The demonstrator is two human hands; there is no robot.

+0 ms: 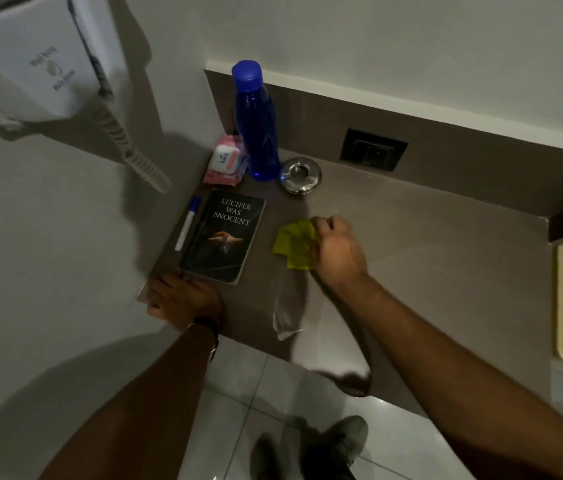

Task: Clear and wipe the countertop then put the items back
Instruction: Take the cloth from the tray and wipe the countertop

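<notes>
Pressing a crumpled yellow-green cloth (294,244) onto the worktop (429,258), the right hand (337,251) has its fingers curled over the cloth's right side, gripping it. Cloth is soft, folded into rough flaps, and lies mid-worktop, just right of the book. Left hand (178,299) rests flat, fingers spread and released, on the front-left corner of the worktop, fingertips touching the book's near edge; dark band on that wrist.

Worktop is smooth, matte, grey-brown, with a matching upstand at the back edge holding one dark rectangular wall socket (373,149).

Items, all grouped along the left edge toward the back-left corner:
- one paperback book (224,235), dark glossy cover, white title lettering, lying flat, slightly angled.
- one marker pen (187,223), white barrel, blue cap, lying between the book and the left edge, parallel to the book's spine.
- one wipes packet (225,161), soft pink and white plastic, at the back-left corner.
- one blue bottle (256,123), translucent plastic, rounded cap, upright, just right of the packet against the upstand.
- one round metal ashtray (301,174), shiny, shallow dish shape, just right of the bottle.

Cloth is well apart from the left hand, with the book between them. Wall-mounted white hair dryer (44,53) with coiled cord hangs left of the worktop. Glossy pale floor tiles below.
</notes>
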